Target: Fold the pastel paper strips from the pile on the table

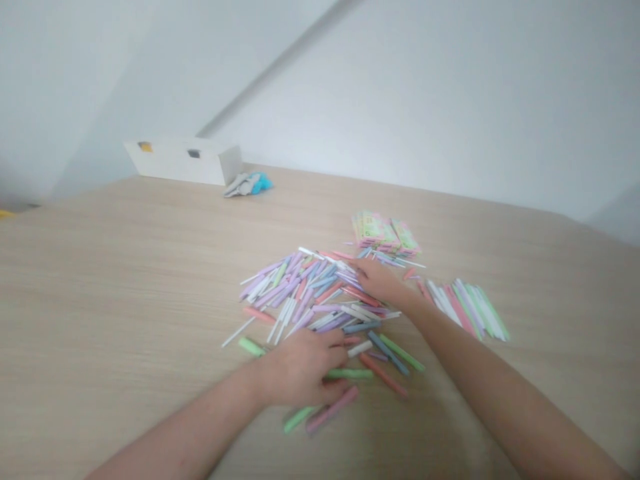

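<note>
A loose pile of pastel paper sticks in lilac, pink, blue, white and green covers the middle of the wooden table top. My left hand lies cupped over the pile's near edge, its fingers on the sticks. A green stick runs just beyond the fingertips. My right hand reaches into the far right of the pile, its fingertips among the sticks. Whether either hand holds a stick is hidden.
A stack of green and pink paper strips lies behind the pile. To the right is a fan of parallel sticks. A white box stands at the far edge beside a grey and blue cloth, with a white wall behind.
</note>
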### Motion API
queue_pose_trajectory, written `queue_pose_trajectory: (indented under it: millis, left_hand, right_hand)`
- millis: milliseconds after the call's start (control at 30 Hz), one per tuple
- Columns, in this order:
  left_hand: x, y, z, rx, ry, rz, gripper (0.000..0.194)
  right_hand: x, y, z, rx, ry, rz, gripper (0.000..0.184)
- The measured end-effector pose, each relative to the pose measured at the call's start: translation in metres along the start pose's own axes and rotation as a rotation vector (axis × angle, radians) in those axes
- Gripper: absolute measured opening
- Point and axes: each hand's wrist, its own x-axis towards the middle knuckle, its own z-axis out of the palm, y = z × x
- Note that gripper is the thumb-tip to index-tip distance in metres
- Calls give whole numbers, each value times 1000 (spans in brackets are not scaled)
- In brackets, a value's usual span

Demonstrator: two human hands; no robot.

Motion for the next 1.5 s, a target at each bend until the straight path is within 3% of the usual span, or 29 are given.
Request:
queue_pose_trajectory:
  millis: [100, 200, 333, 500, 700, 767, 900, 1033, 1133, 1267, 1367, 1500]
  left_hand:
    - [-1, 0, 1, 11, 0, -9, 22]
    - [-1, -1, 1, 24, -1, -11, 20]
    - [0, -2, 0, 47, -14, -9, 15]
    - [1, -3, 0, 70, -13, -39, 10]
    - [3, -9, 3, 12, 89, -153, 18]
    - [4, -10, 4, -44, 173, -236, 21]
    - [5, -11, 5, -128, 286, -329, 47]
    - [6, -16, 8, -102, 148, -249, 32]
    - [5, -20, 11, -39, 71, -242, 27]
    - [3, -23, 11, -18, 81, -317, 26]
    - [1, -25, 7, -53, 153, -346, 24]
    - [0, -27, 4, -80, 307, -289, 22]
  right_hand:
    - [-15, -12, -12, -22, 51, 53, 30]
    - [-30, -21, -17, -37, 5, 65, 19]
    - [-45, -23, -8, -81, -33, 99, 25]
    - [-52, -20, 6, -61, 15, 144, 29]
    - [-62, -29, -3, 6, 77, 196, 23]
    - [-69, -36, -9, 123, 95, 239, 20]
    - [-86, -56, -7, 514, 72, 265, 16]
    - [-99, -74, 9, 820, 7, 241, 12]
    - [-104, -80, 15, 827, 14, 195, 15]
    - [-105, -63, 9, 751, 123, 204, 29]
    - [-104, -30, -2, 755, 322, 380, 26]
    - [-107, 18, -15, 612, 594, 604, 27]
